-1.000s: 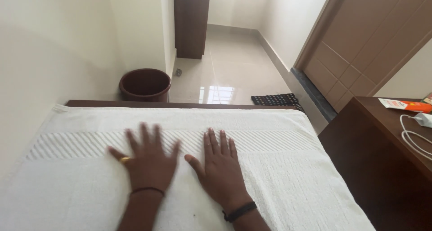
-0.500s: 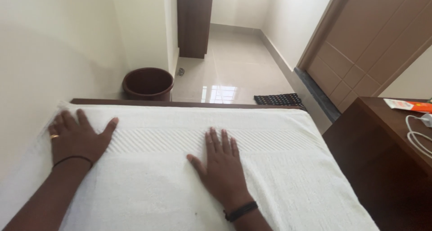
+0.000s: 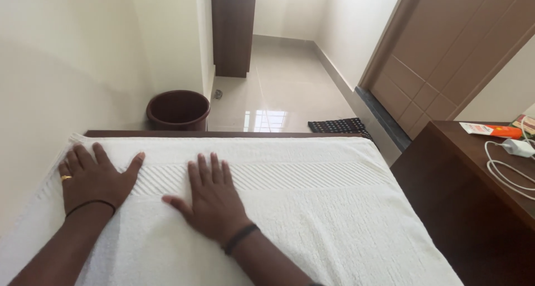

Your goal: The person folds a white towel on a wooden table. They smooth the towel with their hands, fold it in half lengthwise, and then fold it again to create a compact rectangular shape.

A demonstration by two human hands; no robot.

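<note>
Your left hand (image 3: 92, 177) lies flat, palm down, fingers spread wide, near the towel's left edge; its grip is open and holds nothing. A gold ring (image 3: 66, 178) sits on one finger and a thin dark band (image 3: 89, 206) circles the wrist. Your right hand (image 3: 214, 199) lies flat just beside it, nearer the middle of the towel, fingers spread, grip likewise open and empty; a dark wristband (image 3: 239, 238) is on that wrist. Both palms press on the white towel (image 3: 312, 208), which lies spread across the surface below you, its ribbed stripe (image 3: 301, 174) running across under your fingertips. A dark wooden edge (image 3: 223, 134) shows along the towel's far side. Beyond it, on the tiled floor (image 3: 278, 96), stand a brown bucket (image 3: 178, 110) and a dark mat (image 3: 340, 125), well apart. At right, a dark desk (image 3: 462, 191) carries a white cable (image 3: 510, 169) and an orange-and-white tube (image 3: 484, 130).
</note>
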